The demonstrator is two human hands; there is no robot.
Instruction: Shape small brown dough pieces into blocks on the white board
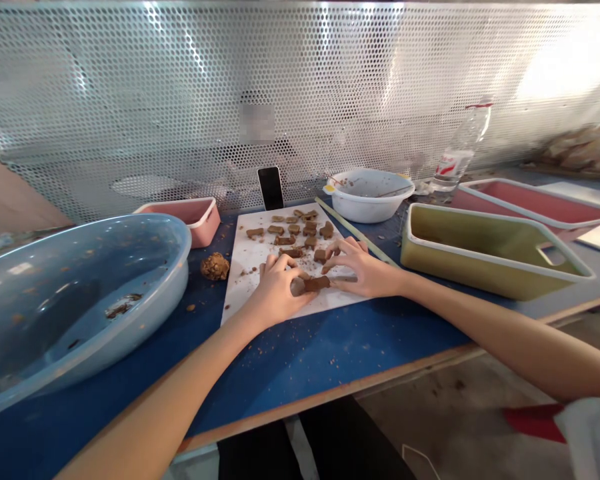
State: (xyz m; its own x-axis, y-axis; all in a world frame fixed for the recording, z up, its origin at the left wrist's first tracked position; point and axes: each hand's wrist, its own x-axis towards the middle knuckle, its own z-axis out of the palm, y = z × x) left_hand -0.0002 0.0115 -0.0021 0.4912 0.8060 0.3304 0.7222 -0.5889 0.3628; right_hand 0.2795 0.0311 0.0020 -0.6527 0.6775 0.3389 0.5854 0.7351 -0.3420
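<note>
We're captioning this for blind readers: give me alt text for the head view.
A person's left hand and right hand flank a brown, clay-like piece over a white board; similar pieces lie on it. A blue tub stands left, a white bowl and green box to the right.

Workshop, perforated metal panel [355, 87], crumb-strewn blue workbench [290, 363]

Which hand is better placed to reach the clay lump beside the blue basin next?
Probably the left hand: the clay lump sits nearer it, between the blue basin and white board. The right hand is farther off, past the clay piece between them.
</note>
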